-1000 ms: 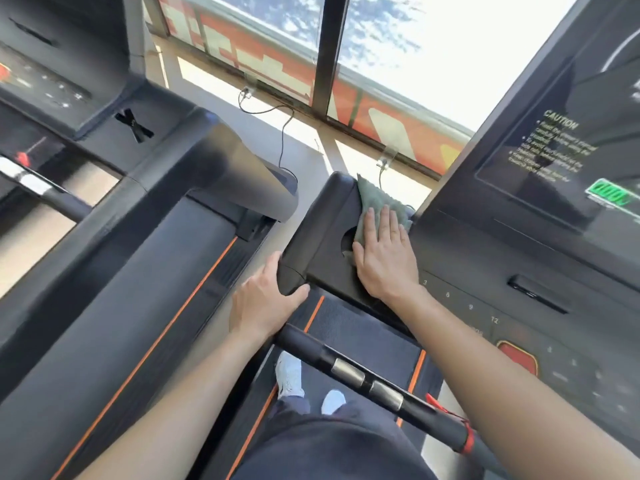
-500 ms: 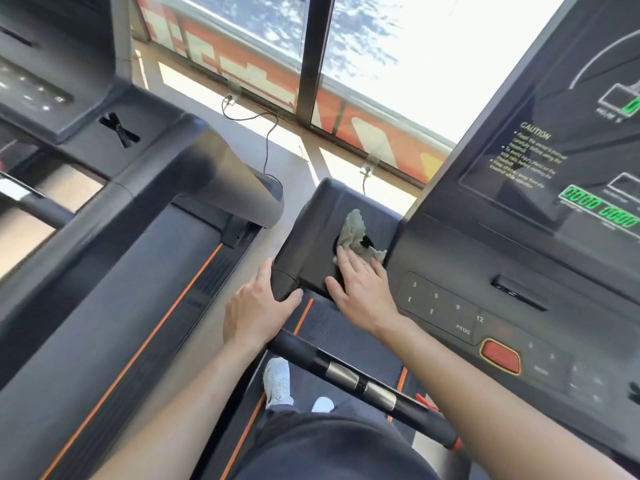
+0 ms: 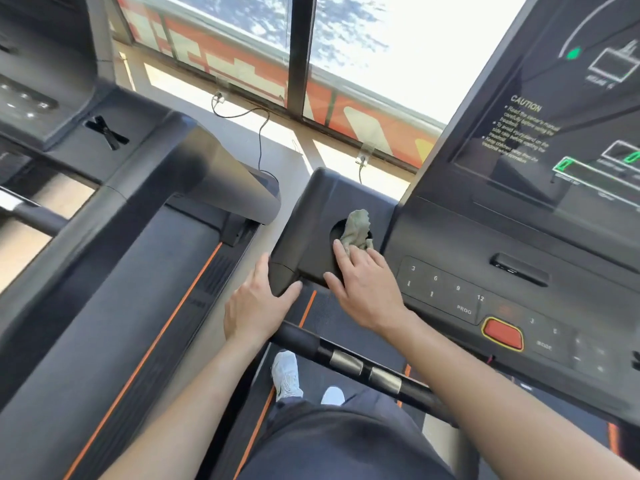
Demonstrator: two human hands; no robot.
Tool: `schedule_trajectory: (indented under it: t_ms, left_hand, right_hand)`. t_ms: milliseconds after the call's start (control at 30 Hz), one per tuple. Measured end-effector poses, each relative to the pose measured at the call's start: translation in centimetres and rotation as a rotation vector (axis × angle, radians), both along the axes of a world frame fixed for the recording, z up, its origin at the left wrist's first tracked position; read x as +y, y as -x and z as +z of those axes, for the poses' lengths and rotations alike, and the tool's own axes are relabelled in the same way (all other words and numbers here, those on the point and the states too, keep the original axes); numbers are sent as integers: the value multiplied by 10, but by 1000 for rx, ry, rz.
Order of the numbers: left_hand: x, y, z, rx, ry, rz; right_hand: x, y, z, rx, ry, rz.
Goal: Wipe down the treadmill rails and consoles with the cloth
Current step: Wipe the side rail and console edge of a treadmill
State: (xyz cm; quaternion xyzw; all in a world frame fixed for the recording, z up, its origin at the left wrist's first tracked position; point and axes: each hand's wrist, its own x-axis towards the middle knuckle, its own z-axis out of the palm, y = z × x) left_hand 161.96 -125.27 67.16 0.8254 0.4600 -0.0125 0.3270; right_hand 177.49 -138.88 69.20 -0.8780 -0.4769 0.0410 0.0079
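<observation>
The bunched cloth sits half in the cup holder on the console, pushed by the straight, close-set fingers of the right hand. Because it is only pushed and not gripped, it could slip off the fingertips and drop into the hole. The left hand braces the console's corner with its thumb spread from the fingers, while the number keys and red button lie just beside the right wrist, so a wide sweep may press them; the handlebar crosses under both forearms.
</observation>
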Motion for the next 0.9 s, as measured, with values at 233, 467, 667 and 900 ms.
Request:
schedule_trajectory:
  t_ms: [233,467,667,900]
  left_hand:
    - [1,0,-1,2,-3,0]
    - [2,1,-3,5,6,0]
    - [1,1,-4,1,8,-1]
    - [2,5,-3,-42,13,-19]
  right_hand:
    - [-23,-7,-4,-96,137,-71]
    - [24,-45,6,100,158,-204]
    - [69,-81,17,269,148,-160]
    - [65,-38,8,244,122,34]
